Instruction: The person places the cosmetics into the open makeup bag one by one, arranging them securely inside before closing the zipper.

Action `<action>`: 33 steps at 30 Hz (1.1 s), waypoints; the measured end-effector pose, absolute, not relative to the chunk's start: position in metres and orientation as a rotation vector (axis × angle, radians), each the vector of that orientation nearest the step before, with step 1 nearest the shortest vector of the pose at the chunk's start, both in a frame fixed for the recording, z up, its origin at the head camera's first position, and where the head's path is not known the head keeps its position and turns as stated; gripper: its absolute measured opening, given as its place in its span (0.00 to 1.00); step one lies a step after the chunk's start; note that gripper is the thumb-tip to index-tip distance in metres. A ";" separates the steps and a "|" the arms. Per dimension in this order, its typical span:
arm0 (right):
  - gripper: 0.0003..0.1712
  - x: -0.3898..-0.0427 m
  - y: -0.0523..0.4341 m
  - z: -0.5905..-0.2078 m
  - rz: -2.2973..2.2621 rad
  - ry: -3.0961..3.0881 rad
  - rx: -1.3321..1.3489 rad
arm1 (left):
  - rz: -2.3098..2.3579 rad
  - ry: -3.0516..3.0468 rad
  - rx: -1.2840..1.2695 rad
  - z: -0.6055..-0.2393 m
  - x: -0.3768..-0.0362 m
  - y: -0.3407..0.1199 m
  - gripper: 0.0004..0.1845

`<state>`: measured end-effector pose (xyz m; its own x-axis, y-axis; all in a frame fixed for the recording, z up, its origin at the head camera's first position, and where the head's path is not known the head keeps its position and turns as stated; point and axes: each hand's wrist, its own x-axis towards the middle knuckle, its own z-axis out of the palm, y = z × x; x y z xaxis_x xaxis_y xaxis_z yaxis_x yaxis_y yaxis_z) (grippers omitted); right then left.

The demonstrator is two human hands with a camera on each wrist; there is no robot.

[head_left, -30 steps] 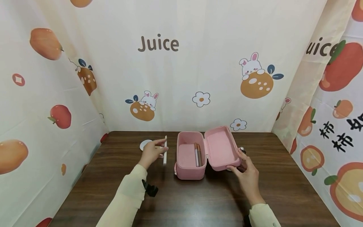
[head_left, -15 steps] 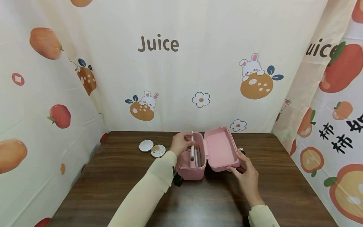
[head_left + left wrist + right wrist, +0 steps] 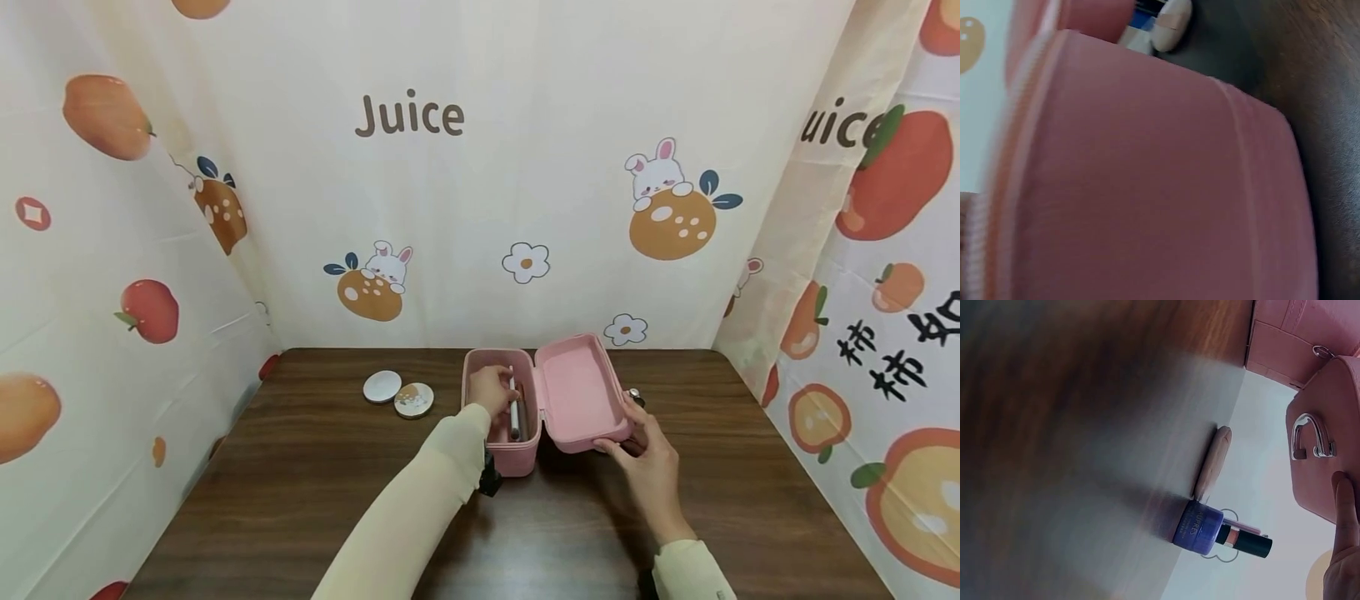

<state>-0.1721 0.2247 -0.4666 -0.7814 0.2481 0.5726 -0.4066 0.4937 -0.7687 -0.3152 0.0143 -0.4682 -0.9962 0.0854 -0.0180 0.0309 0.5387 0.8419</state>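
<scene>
A pink cosmetic case (image 3: 512, 458) stands on the table, its lid (image 3: 577, 392) folded out to the right. My left hand (image 3: 489, 390) reaches down inside the case and pinches a slim white stick with a dark lower end (image 3: 514, 421). Partly covered beside it are slim sticks with brown tops (image 3: 523, 417). My right hand (image 3: 651, 462) holds the lid by its near right corner, thumb on the front rim. Seen from the right wrist, a finger (image 3: 1345, 515) lies on the lid's outside near a silver handle (image 3: 1313, 434). The left wrist view shows mostly the case wall (image 3: 1147, 169).
Two round flat discs, one plain white (image 3: 382, 386) and one patterned (image 3: 414, 401), lie left of the case. Behind the lid are a purple jar (image 3: 1197, 527), a black-capped tube (image 3: 1250, 544) and a flat pinkish oval item (image 3: 1213, 464). A printed curtain (image 3: 450, 208) backs the table.
My left hand has carried the white stick rightward from beside the discs, over the case and down into it. My right hand keeps its hold on the lid.
</scene>
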 end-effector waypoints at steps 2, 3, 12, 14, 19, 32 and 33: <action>0.37 -0.172 0.225 -0.466 1.312 -2.098 0.130 | 1.479 2.682 0.049 -0.472 -0.315 0.018 0.21; 0.37 -0.172 0.226 -0.466 1.308 -2.098 0.133 | 1.478 2.673 0.026 -0.473 -0.314 0.019 0.21; 0.37 -0.172 0.222 -0.465 1.282 -2.081 0.150 | 1.490 2.635 -0.047 -0.484 -0.317 0.025 0.20; 0.37 -0.172 0.222 -0.465 1.278 -2.083 0.154 | 1.452 2.660 -0.039 -0.486 -0.318 0.026 0.20; 0.36 -0.174 0.223 -0.465 1.276 -2.069 0.176 | 1.378 2.737 -0.007 -0.489 -0.321 0.029 0.20; 0.36 -0.173 0.223 -0.466 1.280 -2.068 0.171 | 1.278 2.795 0.022 -0.489 -0.320 0.033 0.19; 0.36 -0.174 0.223 -0.466 1.280 -2.067 0.172 | 1.283 2.791 0.021 -0.489 -0.319 0.033 0.18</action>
